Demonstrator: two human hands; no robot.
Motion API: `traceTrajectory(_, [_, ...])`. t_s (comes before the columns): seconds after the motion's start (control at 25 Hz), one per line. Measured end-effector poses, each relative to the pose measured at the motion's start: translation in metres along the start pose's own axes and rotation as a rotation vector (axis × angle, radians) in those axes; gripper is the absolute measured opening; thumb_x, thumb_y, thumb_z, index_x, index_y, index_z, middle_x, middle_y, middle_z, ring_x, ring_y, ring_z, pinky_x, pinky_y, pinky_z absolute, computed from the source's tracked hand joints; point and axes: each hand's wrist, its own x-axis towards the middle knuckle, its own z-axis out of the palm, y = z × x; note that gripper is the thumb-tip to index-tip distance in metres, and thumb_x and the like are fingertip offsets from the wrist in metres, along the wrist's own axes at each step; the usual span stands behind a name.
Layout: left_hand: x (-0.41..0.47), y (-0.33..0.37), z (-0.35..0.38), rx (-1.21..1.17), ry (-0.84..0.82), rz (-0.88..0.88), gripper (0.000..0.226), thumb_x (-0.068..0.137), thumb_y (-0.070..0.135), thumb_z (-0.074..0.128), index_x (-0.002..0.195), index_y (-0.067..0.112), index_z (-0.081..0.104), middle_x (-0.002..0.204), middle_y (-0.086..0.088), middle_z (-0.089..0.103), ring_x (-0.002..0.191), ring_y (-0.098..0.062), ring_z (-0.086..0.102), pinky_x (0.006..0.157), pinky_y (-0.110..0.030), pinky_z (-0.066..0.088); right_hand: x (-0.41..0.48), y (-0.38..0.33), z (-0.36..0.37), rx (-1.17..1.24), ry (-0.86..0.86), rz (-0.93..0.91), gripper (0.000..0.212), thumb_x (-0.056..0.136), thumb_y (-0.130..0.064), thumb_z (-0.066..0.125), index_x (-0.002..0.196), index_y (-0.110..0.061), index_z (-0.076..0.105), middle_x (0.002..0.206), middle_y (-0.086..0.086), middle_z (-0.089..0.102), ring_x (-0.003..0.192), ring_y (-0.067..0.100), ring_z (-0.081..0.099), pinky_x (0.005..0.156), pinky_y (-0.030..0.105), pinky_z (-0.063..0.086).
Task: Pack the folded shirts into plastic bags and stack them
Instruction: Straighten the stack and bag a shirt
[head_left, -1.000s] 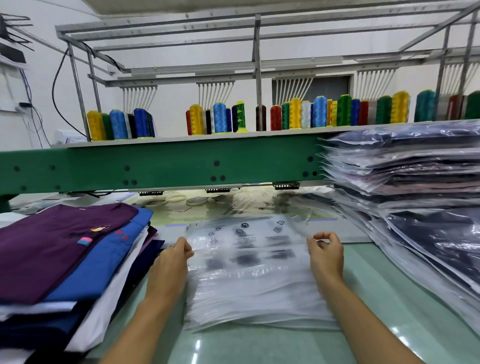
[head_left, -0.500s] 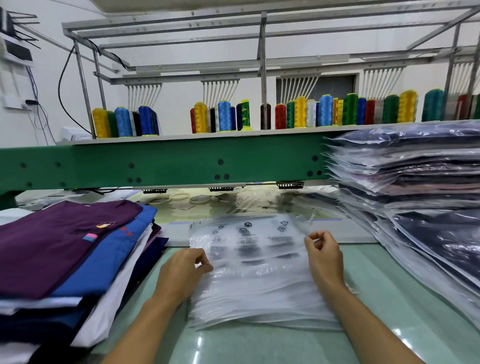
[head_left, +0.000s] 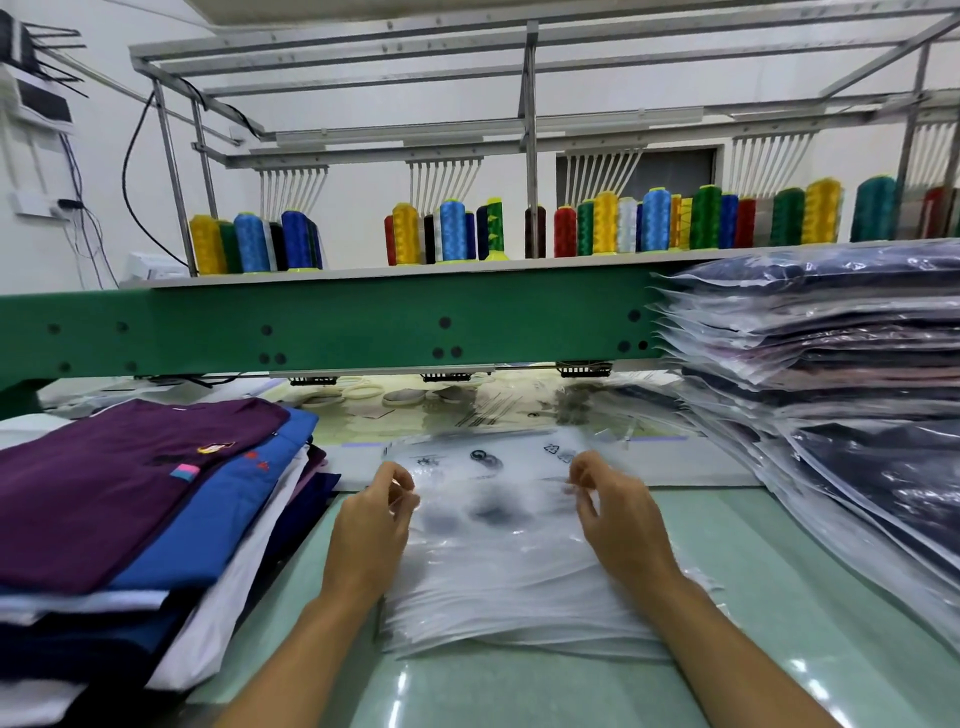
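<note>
A pile of clear plastic bags (head_left: 519, 582) lay flat on the pale green table (head_left: 779, 649), straight in front of the person. Its long axis ran away from them, and the end printed with black symbols pointed toward the green machine beam (head_left: 337, 322). The left hand (head_left: 371, 525) sat at the pile's left edge near the far end, thumb and curled fingers pinching the film of the top bag (head_left: 493, 499). The right hand (head_left: 618, 525) sat opposite at the right edge, its fingers likewise curled in and nipping the same sheet. Both grips were blurred, so which end was the bag's mouth could not be told. The stack of folded shirts (head_left: 130, 493) stood just left of the pile, a purple one on top with blue, white and navy beneath, their long sides also running away from the person. The stack of bagged shirts (head_left: 831, 364) rose on the right, leaning toward the pile. Coloured thread cones (head_left: 654, 221) lined the shelf above the beam.
</note>
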Motion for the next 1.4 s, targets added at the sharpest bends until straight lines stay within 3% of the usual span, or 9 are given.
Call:
traceTrajectory(0.12, [0.005,-0.004,-0.001,0.007,0.063,0.042,0.035,0.09,-0.011,0.059,0.084,0.023,0.06,0.077,0.005,0.069,0.07,-0.018,0.066,0.064,-0.044,0.056,0.003,0.001,0.002,-0.048,-0.087,-0.109,0.046,0.071,0.02,0.052,0.081,-0.024,0.063,0.093,-0.005,0.074,0.088,0.024,0.065,0.068,0.035,0.052])
traceTrajectory(0.24, [0.004,-0.004,-0.001,0.119,0.031,0.112,0.05,0.082,-0.023,0.051,0.098,0.018,0.077,0.1,0.0,0.077,0.091,-0.023,0.073,0.08,-0.042,0.059,0.001,0.004,0.011,-0.114,-0.275,-0.038,0.074,0.072,0.02,0.046,0.123,-0.029,0.07,0.134,-0.013,0.063,0.123,0.014,0.053,0.096,0.033,0.042])
traceTrajectory(0.36, [0.001,0.0,0.002,0.234,-0.03,0.137,0.065,0.084,-0.018,0.049,0.126,0.027,0.071,0.126,0.007,0.071,0.105,-0.022,0.071,0.083,-0.039,0.059,0.0,0.008,0.012,-0.155,-0.201,0.02,0.077,0.077,0.016,0.047,0.141,-0.026,0.058,0.141,-0.011,0.059,0.123,0.018,0.052,0.095,0.035,0.041])
traceTrajectory(0.64, [0.002,0.014,0.0,0.181,0.083,0.319,0.076,0.08,-0.024,0.05,0.144,0.016,0.056,0.151,0.01,0.05,0.101,-0.025,0.072,0.066,-0.041,0.061,0.003,-0.005,0.005,-0.194,0.184,0.029,0.06,0.074,0.009,0.063,0.128,-0.017,0.063,0.119,-0.003,0.068,0.102,0.02,0.06,0.077,0.033,0.042])
traceTrajectory(0.8, [0.003,0.015,-0.002,0.239,0.164,0.292,0.059,0.076,-0.019,0.057,0.116,0.024,0.055,0.107,0.009,0.075,0.052,-0.025,0.059,0.043,-0.035,0.047,0.003,-0.002,0.0,-0.2,0.298,0.068,0.039,0.068,0.007,0.066,0.092,-0.023,0.055,0.078,-0.007,0.057,0.076,0.022,0.055,0.069,0.035,0.033])
traceTrajectory(0.92, [-0.001,0.013,0.0,0.335,0.001,0.195,0.048,0.081,-0.002,0.058,0.111,0.032,0.04,0.095,0.006,0.072,0.066,-0.025,0.065,0.055,-0.039,0.054,0.002,0.001,-0.001,-0.218,0.165,0.145,0.036,0.067,-0.003,0.063,0.089,-0.024,0.043,0.073,-0.007,0.05,0.073,0.022,0.049,0.07,0.037,0.034])
traceTrajectory(1.12, [-0.01,0.0,0.018,0.221,-0.543,0.149,0.053,0.101,0.023,0.045,0.148,0.045,0.038,0.153,0.017,0.045,0.137,-0.01,0.045,0.108,-0.034,0.044,-0.001,0.008,0.006,-0.255,-0.381,0.033,0.024,0.077,-0.024,0.061,0.096,-0.037,0.053,0.095,-0.013,0.043,0.102,0.017,0.049,0.08,0.033,0.031])
traceTrajectory(1.28, [-0.009,-0.009,0.024,0.207,-0.649,0.108,0.04,0.103,0.04,0.046,0.143,0.04,0.051,0.149,0.017,0.049,0.136,-0.007,0.046,0.112,-0.029,0.038,-0.004,0.011,0.013,-0.155,-0.695,0.172,0.037,0.084,-0.068,0.04,0.082,-0.033,0.05,0.096,-0.011,0.046,0.101,0.015,0.046,0.086,0.038,0.033])
traceTrajectory(1.4, [-0.012,-0.004,0.024,0.204,-0.596,0.123,0.04,0.102,0.042,0.049,0.141,0.037,0.055,0.151,0.017,0.047,0.14,-0.006,0.043,0.114,-0.026,0.034,-0.007,0.011,0.015,-0.224,-0.617,0.204,0.04,0.095,-0.056,0.03,0.075,-0.027,0.049,0.096,-0.008,0.047,0.102,0.021,0.05,0.087,0.04,0.037])
